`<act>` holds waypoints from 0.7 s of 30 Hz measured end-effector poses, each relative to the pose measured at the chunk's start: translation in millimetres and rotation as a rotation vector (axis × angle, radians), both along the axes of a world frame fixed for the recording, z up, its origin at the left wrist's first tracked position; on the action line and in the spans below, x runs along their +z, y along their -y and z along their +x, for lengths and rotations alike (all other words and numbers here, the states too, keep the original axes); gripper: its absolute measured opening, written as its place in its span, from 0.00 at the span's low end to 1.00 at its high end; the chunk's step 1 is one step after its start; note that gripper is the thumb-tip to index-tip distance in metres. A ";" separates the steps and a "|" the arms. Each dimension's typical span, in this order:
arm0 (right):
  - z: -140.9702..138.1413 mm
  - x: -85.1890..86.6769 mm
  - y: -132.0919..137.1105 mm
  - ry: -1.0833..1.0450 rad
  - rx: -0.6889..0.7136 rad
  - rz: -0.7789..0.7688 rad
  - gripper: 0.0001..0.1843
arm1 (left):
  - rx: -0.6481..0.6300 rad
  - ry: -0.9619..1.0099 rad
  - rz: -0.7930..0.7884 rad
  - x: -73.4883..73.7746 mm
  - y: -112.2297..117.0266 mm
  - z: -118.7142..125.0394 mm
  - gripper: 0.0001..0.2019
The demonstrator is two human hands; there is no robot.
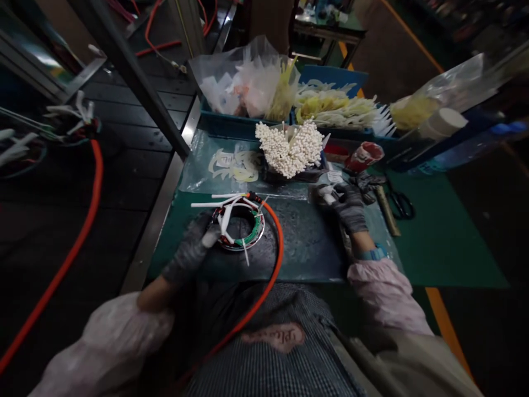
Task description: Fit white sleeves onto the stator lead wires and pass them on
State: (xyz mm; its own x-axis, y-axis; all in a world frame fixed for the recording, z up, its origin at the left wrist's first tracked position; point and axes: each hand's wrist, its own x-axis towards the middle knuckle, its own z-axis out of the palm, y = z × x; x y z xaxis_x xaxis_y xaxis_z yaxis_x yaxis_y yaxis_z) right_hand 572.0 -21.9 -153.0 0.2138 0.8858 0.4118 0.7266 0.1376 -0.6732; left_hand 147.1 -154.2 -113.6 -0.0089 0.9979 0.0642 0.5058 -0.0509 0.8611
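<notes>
A ring-shaped motor stator (257, 234) with green insulation, white sleeves and a thick orange cable (278, 226) lies on the dark work mat. My left hand (194, 240), in a grey glove, grips the stator's left side, thumb on the near edge and the other fingers partly hidden. A thin white cable tie (246, 253) sticks out from the ring toward me. Off to the right, my gloved right hand (349, 207) is curled low over the mat, with whitish fingertips pressed together. Blur hides what it holds, if anything.
Behind the stator stands a box of white-tipped sticks or ties (291, 149). Blue bins (231, 125) of sleeves and plastic bags line the back. Black scissors (403, 207), a red can (364, 156) and a bottle (467, 149) are at right. A metal post (136, 82) rises at left.
</notes>
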 end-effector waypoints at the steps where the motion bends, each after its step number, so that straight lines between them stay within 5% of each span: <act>1: -0.5 -0.8 -6.1 0.018 0.017 -0.020 0.18 | -0.020 0.033 -0.028 2.7 -12.1 2.9 0.24; 6: -12.1 27.6 4.7 0.034 0.042 0.029 0.18 | -0.037 0.079 0.009 5.0 -45.0 14.5 0.28; 11: -64.7 64.3 89.2 0.019 0.257 -0.041 0.12 | -0.016 0.056 0.054 4.1 -50.7 13.3 0.25; 15: -124.1 53.7 154.4 -0.091 0.596 -0.224 0.12 | -0.035 -0.013 0.056 4.7 -46.3 13.1 0.22; 21: -132.2 30.4 193.4 -0.065 0.630 -0.268 0.20 | -0.097 -0.184 0.476 4.2 6.3 28.3 0.23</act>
